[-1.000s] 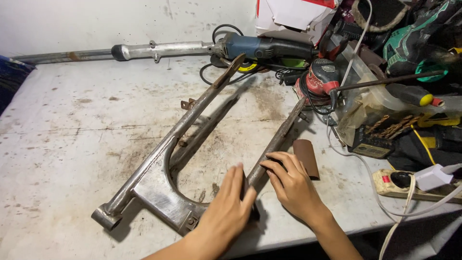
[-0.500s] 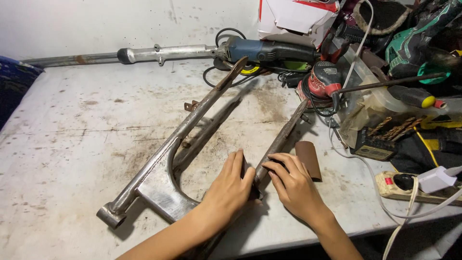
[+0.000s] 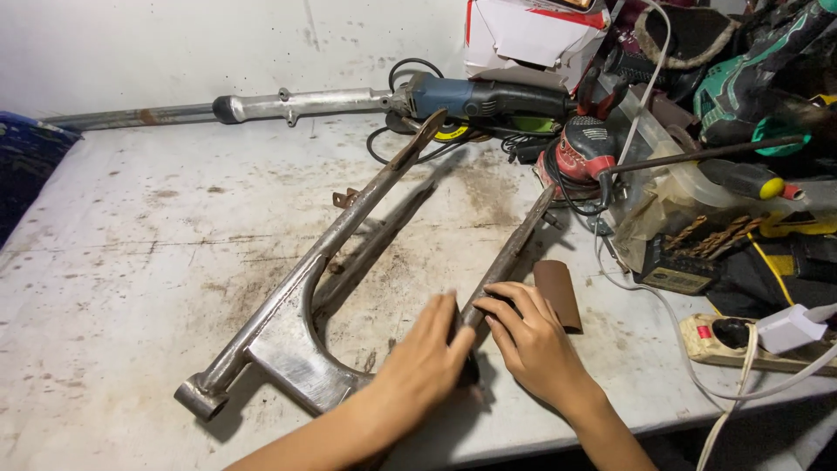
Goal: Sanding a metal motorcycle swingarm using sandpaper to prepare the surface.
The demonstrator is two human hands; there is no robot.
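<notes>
A grey metal fork-shaped frame (image 3: 288, 340) lies on the stained white workbench (image 3: 131, 253), its two long arms pointing toward the back right. My left hand (image 3: 427, 358) rests on the near end of the right arm (image 3: 510, 253), fingers laid over it. My right hand (image 3: 532, 336) touches the same arm from the right side, fingers curled against the metal. Whether something small is pinched against the metal is hidden. A brown piece of sandpaper (image 3: 558, 292) lies just right of my right hand.
A blue angle grinder (image 3: 484, 100) and a metal tube (image 3: 296, 105) lie along the back wall. Power tools, a red sander (image 3: 580, 153), drill bits (image 3: 711, 235), cables and a power strip (image 3: 737, 336) crowd the right side. A dark blue object (image 3: 26, 166) sits at far left.
Both hands have stayed on the near end of the frame's right arm, shifting slightly along it. The camera view has drifted a little; the frame itself has not moved.
</notes>
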